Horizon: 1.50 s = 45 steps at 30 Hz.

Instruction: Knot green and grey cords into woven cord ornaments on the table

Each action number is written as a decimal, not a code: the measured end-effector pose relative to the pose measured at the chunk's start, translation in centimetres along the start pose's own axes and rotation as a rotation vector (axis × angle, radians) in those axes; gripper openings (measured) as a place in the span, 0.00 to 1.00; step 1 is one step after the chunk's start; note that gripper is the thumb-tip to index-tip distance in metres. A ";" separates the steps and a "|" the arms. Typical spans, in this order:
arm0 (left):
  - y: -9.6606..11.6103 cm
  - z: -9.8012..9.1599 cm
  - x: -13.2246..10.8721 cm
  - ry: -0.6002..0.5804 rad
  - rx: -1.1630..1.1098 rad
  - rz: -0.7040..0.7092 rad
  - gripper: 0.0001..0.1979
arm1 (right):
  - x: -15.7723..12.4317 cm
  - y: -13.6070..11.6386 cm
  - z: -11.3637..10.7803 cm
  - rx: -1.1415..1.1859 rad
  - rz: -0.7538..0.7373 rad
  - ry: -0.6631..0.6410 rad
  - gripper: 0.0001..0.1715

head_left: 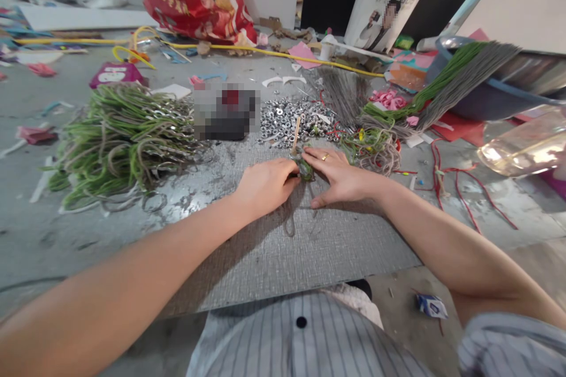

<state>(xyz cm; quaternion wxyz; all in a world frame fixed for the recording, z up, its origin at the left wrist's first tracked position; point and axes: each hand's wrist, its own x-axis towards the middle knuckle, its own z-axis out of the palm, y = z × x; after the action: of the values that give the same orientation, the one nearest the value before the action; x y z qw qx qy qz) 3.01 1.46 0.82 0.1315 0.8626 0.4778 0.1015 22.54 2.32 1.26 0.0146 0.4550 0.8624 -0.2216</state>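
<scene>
A small bunch of green and grey cord [306, 172] lies on the table between my two hands. My left hand [269, 185] is closed, its thumb and fingers pinched at the left end of this cord. A thin grey loop [288, 222] trails from below it toward the table's front. My right hand [340, 174] has its fingers stretched over the right side of the cord and its thumb apart, resting near the tabletop. Just beyond my hands are a pale wooden stick [296, 134] and a heap of small metal pieces [283, 118].
A large pile of green and grey cords [119, 141] lies left, beside a pixelated dark object [227, 115]. Right are tangled cords [375, 150], red cords [460, 179], a blue basin [469, 94] with long cords over its rim, and a clear bottle [522, 144].
</scene>
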 end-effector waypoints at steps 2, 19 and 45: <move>0.2 0.1 -0.1 0.005 0.025 -0.005 0.11 | 0.0 0.3 0.1 -0.006 -0.042 -0.025 0.66; -1.2 -0.7 0.3 0.061 -0.260 0.000 0.12 | -0.5 0.1 -0.3 0.037 -0.274 0.384 0.31; 0.3 -2.4 -0.7 0.149 -0.921 -0.158 0.14 | 0.1 -2.9 1.9 0.480 -0.174 0.712 0.04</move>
<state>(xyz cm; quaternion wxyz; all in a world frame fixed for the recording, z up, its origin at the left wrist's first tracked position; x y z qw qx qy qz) 2.15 0.99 3.17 0.4729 0.6661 0.4553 0.3541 19.85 0.21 0.58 -0.4084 0.4190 0.7730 -0.2454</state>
